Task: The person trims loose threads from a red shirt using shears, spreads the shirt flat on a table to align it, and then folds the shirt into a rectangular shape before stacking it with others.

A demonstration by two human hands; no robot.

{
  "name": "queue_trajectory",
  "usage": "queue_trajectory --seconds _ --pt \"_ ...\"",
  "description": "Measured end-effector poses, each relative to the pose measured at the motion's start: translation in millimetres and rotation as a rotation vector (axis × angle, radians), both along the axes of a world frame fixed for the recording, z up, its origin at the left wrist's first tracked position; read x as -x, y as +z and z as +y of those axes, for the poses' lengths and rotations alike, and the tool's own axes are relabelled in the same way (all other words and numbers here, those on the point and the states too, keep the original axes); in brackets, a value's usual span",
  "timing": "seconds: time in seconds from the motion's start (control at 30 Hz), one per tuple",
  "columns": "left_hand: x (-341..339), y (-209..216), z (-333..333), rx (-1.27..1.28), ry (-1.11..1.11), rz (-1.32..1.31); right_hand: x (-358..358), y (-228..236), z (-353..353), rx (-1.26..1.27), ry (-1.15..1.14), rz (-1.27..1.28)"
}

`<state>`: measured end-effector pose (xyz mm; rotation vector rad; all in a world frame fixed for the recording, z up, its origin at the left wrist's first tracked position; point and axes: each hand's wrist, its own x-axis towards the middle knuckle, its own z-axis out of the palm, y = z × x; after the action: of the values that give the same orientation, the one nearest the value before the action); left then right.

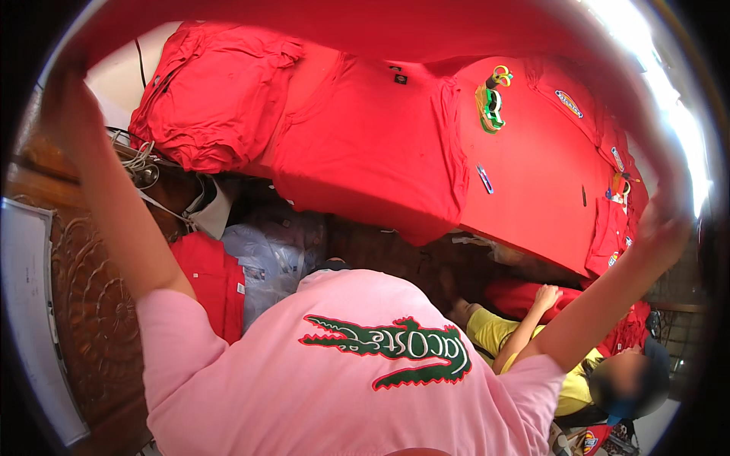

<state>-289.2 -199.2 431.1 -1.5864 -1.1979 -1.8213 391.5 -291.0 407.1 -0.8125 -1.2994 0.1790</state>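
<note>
A wide red garment (pixel 395 30) is stretched overhead between my raised, widely spread arms, crossing the top of the view. My left hand (pixel 67 80) grips its left end at the upper left, dark and blurred near the rim. At the far right, my right hand (pixel 665 216) is closed on the other end. Below the raised cloth, a red shirt (pixel 365 144) lies spread over the table, its near end hanging past the edge. A stack of folded red shirts (pixel 213 91) sits to its left.
On the red-covered table (pixel 525 205) are a green tape dispenser (pixel 490 110), yellow-handled scissors (pixel 499 76) and a blue cutter (pixel 484 179). Red pieces with patches (pixel 566 102) lie along the right. A person in yellow (pixel 563 380) sits at right. Plastic-wrapped clothes (pixel 277 251) lie below the table.
</note>
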Motion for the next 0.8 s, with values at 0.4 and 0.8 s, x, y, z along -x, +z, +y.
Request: queue_trajectory --seconds 0.4,0.8 --pt "31 -462 -71 0.893 -0.23 -0.416 116 -417 -108 1.058 -0.015 0.067" --pt "89 -558 -148 1.343 -0.166 -0.878 154 -501 -179 1.52 0.171 0.252"
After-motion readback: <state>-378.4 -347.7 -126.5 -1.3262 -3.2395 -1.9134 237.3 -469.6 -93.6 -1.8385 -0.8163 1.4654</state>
